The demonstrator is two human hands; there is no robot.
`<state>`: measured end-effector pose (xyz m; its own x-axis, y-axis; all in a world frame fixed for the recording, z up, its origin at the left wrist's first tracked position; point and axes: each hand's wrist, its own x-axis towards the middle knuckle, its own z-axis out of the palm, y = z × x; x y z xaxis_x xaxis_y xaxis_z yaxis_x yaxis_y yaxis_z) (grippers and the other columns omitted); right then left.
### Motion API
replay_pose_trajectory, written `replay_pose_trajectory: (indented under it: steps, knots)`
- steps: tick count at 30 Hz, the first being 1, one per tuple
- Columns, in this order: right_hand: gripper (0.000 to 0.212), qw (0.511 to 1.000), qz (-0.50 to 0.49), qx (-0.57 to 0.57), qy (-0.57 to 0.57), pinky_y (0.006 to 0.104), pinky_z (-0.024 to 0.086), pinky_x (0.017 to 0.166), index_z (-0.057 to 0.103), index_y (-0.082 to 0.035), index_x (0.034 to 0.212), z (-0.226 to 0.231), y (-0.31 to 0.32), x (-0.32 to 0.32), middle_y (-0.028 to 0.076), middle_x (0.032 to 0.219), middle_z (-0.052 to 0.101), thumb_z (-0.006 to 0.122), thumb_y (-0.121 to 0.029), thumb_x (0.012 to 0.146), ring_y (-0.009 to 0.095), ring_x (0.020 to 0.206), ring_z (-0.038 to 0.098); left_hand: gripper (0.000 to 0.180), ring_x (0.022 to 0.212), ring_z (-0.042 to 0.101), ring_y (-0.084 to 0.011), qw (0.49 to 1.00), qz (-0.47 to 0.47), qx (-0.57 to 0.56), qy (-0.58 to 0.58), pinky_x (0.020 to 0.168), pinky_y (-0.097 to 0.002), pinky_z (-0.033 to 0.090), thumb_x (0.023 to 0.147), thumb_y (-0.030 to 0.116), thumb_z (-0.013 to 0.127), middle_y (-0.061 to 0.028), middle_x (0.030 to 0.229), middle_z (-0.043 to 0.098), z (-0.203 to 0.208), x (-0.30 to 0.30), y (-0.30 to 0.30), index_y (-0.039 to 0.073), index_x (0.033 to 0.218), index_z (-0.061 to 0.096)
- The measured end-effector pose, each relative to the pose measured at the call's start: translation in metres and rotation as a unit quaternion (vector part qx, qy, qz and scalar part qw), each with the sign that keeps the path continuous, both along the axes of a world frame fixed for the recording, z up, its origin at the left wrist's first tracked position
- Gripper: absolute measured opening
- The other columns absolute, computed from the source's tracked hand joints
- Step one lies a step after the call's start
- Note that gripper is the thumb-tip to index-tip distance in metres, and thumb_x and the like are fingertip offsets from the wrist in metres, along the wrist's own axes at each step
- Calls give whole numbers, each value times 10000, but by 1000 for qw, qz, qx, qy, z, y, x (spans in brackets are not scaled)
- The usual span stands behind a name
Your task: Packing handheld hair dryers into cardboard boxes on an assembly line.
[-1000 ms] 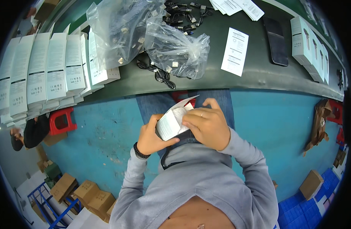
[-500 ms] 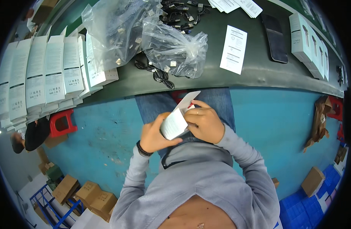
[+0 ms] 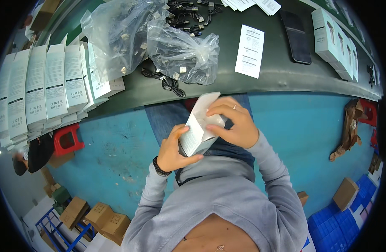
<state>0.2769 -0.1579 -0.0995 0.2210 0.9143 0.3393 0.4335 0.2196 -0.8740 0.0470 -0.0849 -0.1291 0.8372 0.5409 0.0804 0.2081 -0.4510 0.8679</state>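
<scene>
Over my lap, a small white carton (image 3: 193, 138) is tilted with its top flap raised and its mouth open. My left hand (image 3: 173, 152) is closed round its left side and lower end, thumb along the near edge. At the mouth is my right hand (image 3: 239, 124), with thumb and fingers curled in over the opening. Something whitish shows inside between those fingertips, but I cannot make out what it is. On the table edge beyond lie a coiled black cable (image 3: 173, 86) and a clear plastic bag (image 3: 182, 54) of cables.
Stacked white cartons (image 3: 35, 90) fill the table's left end. Loose black cables (image 3: 189, 17), a printed sheet (image 3: 249, 51), a black phone (image 3: 296, 38) and more white boxes (image 3: 333, 42) lie across the dark green table. A red stool (image 3: 69, 139) stands at the left.
The carton has turned so that its open mouth and raised flap show more. My right hand has shifted slightly right, its fingers now spread wider over the opening.
</scene>
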Motion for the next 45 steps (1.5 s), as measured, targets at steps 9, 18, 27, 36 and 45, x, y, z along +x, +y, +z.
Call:
replay_pose_trajectory:
  steps: [9,18,27,36,45]
  knots:
    - [79,989,96,-40,-104,319,425,579,649,-61,747,1,-1,-12,50,804,589,656,-46,670,223,650,507,732,643,581,-286,990,-55,75,103,522,-357,493,605,302,781,-126,962,477,30,21,4,111,1239,470]
    - [170,977,108,-115,145,370,436,693,660,-31,814,-11,-8,-19,80,875,600,584,53,687,238,685,538,733,698,578,-309,995,-60,38,76,558,-371,495,615,235,765,-123,944,470,32,28,7,116,1263,444]
    - [204,965,-37,-75,247,361,435,850,500,-43,847,-11,-30,-28,147,965,595,636,17,707,256,901,590,677,753,564,-371,995,-76,57,19,592,-414,481,628,273,778,-178,973,484,37,44,3,72,1205,487]
    - [213,840,13,65,539,307,378,938,434,-63,943,-25,-34,-14,81,995,470,554,27,792,184,1094,465,668,820,521,-370,993,-107,47,27,648,-431,439,553,191,779,-177,911,447,35,47,7,46,1129,475]
    - [465,951,-28,25,307,323,449,887,449,-1,1274,-5,-53,-27,114,1265,438,605,-127,856,211,1102,516,699,979,512,-232,991,-89,-61,-82,845,-346,431,661,83,704,-167,1060,474,21,55,3,71,1207,268]
